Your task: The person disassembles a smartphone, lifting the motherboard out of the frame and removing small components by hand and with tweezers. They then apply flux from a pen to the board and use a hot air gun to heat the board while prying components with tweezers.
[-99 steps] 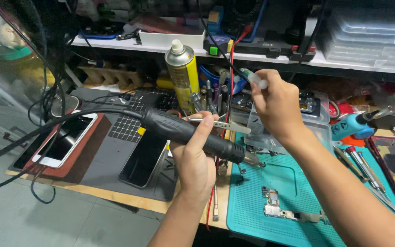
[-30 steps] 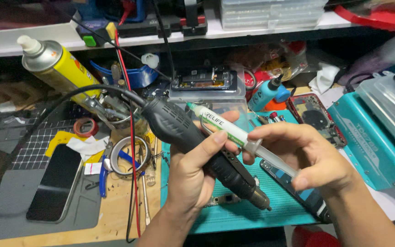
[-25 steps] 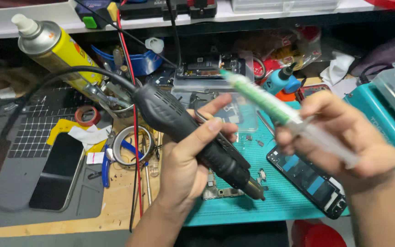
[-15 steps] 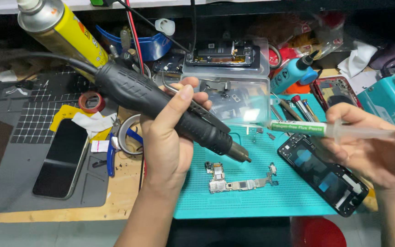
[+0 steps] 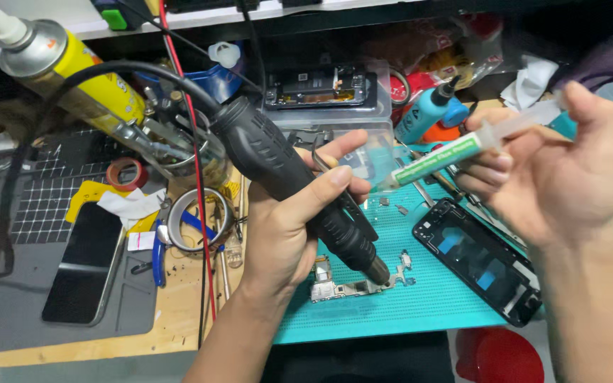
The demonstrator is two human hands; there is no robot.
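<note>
Cluttered wooden workbench (image 5: 179, 319), white shelf (image 5: 101, 28)

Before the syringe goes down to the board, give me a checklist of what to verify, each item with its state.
1. Left hand has a firm grip on the black hot-air handle: ok.
2. Handle's nozzle sits right over the small circuit board on the teal mat: ok.
3. Right hand holds the green-labelled syringe: ok.
4. Syringe tip close to the board: not ok, it is up in the air above the mat.
5. Whether the handle is blowing hot: cannot tell.
6. Open phone frame lies apart from the nozzle: ok.
</note>
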